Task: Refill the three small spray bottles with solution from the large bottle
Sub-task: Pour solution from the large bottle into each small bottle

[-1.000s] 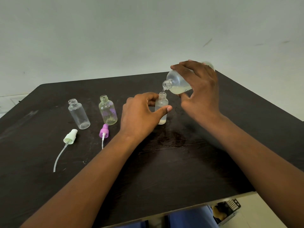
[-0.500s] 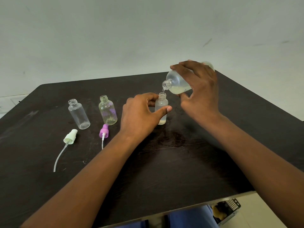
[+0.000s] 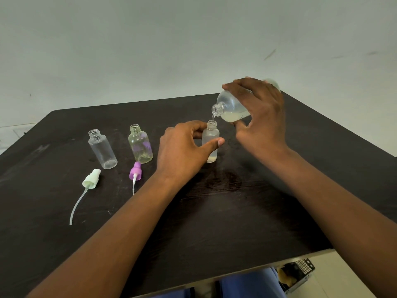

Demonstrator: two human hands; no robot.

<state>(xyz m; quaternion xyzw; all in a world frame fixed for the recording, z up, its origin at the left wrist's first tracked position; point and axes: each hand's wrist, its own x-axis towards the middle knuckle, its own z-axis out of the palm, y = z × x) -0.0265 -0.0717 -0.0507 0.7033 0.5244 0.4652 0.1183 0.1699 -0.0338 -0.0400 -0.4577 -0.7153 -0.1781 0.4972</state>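
large bottle [image 3: 231, 108] tilted, pouring into small bottle [image 3: 211, 138]

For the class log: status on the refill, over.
Left hand holds frosted bottle upright; right hand tips large bottle, thin stream entering neck. Fill low. Two bottles wait uncapped. Nothing in the way.

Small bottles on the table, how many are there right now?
3. A clear one stands far left, a yellowish one stands beside it, and the left hand holds a frosted one under the large bottle. None appear hidden.
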